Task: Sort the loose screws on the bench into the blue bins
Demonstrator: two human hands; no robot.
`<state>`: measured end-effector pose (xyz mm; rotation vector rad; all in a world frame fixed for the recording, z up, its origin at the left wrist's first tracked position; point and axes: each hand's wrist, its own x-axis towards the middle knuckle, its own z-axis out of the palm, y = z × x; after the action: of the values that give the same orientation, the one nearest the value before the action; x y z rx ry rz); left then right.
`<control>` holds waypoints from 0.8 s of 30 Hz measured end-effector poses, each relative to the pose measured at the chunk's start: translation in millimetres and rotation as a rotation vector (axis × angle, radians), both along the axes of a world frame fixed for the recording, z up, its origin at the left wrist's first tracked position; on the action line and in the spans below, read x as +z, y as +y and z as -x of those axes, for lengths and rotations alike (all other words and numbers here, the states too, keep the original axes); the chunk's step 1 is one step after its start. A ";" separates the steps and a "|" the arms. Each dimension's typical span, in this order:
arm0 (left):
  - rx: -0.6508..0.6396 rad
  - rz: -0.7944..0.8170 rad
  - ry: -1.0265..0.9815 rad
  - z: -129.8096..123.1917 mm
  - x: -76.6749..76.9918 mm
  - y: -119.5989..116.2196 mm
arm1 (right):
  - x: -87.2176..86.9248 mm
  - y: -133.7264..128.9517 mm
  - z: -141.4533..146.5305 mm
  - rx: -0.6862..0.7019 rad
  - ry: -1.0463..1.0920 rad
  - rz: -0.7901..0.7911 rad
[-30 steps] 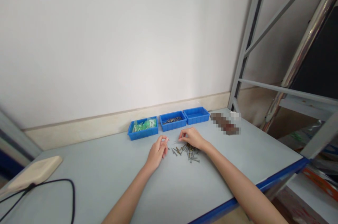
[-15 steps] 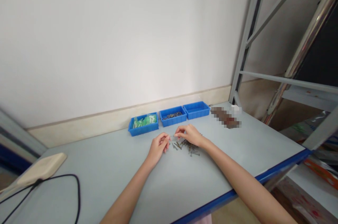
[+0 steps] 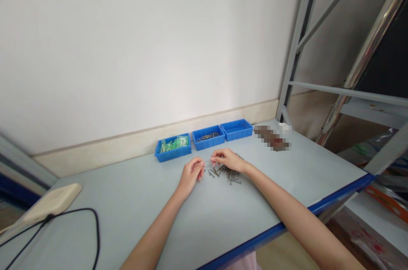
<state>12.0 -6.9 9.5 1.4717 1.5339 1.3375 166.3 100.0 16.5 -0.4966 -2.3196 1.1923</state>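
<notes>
My left hand (image 3: 191, 173) is closed, with thumb and fingertips pinching one side of what looks like a small clear plastic bag (image 3: 207, 162). Facing it, my right hand (image 3: 228, 160) pinches the other side. The bag is tiny here, and its contents cannot be made out. A loose pile of screws (image 3: 234, 172) lies on the table under and beside my right hand, partly hidden by it. Several stray screws (image 3: 213, 172) lie below the fingertips, between the two hands.
Along the wall stand a blue bin (image 3: 174, 156) of green-and-white packets, a blue bin (image 3: 208, 144) of screws and an empty blue bin (image 3: 237, 135). A blurred brown item (image 3: 270, 137) lies at right. A cream box (image 3: 54, 201) and black cable (image 3: 97, 232) are at left.
My fingertips shift slightly at the small clear bag, both hands staying close together. The whole view has moved a little; bins and screws stay in place.
</notes>
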 end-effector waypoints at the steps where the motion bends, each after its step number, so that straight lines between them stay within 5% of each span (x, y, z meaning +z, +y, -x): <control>1: -0.002 0.000 0.011 -0.2 0.4 -0.3 | 0.3 -0.7 0.1 -0.001 -0.003 0.000; 24: 0.019 -0.028 0.019 2.3 -5.0 2.1 | 1.9 -5.7 0.2 -0.031 -0.024 -0.048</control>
<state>9.6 -4.8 4.5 1.4945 1.5504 1.3656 166.1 94.3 18.4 -0.5309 -2.3461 1.1192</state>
